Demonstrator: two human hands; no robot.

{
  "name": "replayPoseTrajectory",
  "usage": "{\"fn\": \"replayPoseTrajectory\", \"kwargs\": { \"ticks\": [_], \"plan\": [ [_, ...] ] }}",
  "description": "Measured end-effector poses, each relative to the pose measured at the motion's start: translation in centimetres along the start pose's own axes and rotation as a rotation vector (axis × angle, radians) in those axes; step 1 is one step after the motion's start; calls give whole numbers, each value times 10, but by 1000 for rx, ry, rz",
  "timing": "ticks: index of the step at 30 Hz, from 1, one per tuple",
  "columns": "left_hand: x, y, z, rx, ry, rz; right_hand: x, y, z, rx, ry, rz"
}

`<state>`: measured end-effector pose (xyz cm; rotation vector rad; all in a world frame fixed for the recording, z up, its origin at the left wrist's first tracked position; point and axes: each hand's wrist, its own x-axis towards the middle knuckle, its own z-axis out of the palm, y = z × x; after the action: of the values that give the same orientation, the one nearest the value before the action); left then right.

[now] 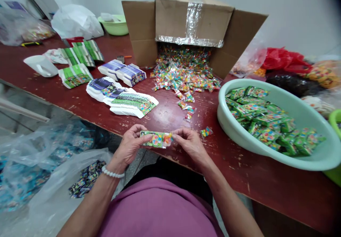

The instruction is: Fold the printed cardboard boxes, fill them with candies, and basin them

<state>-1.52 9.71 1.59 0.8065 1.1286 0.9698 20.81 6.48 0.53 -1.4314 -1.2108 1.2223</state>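
Over the table's front edge, my left hand pinches a small green printed candy box between thumb and fingers. My right hand grips a clear packet of colourful candies at the box's right end; the packet sits partly inside that end. One loose candy packet lies right of my right hand. Beyond my hands, a fanned row of flat green cartons rests on the table, with purple ones behind. Several packets trail from a heap of candy packets spilling out of a cardboard box.
A pale green basin full of green candy boxes stands on the right. Carton stacks and a white mug are at left. Plastic bags with packets lie below the table's left side. Red bags are at back right.
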Motion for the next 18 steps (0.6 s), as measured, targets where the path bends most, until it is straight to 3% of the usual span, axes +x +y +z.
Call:
{"fn": "replayPoseTrajectory", "kwargs": {
  "ticks": [4, 7, 10, 15, 18],
  "plan": [
    [-8, -10, 6, 84, -143, -36, -1, -7, 3, 0, 58, -42],
    [-13, -15, 13, 153, -378, -162, -2, -14, 6, -29, 81, -91],
    [-17, -20, 20, 116, -568, -195, -3, -20, 6, -204, 86, -228],
    [-21, -27, 29, 43, -545, -176, -5, -21, -5, -507, 6, -455],
    [-25, -25, 30, 82, -515, -135, -5, -18, -6, -537, 31, -521]
  ]
}}
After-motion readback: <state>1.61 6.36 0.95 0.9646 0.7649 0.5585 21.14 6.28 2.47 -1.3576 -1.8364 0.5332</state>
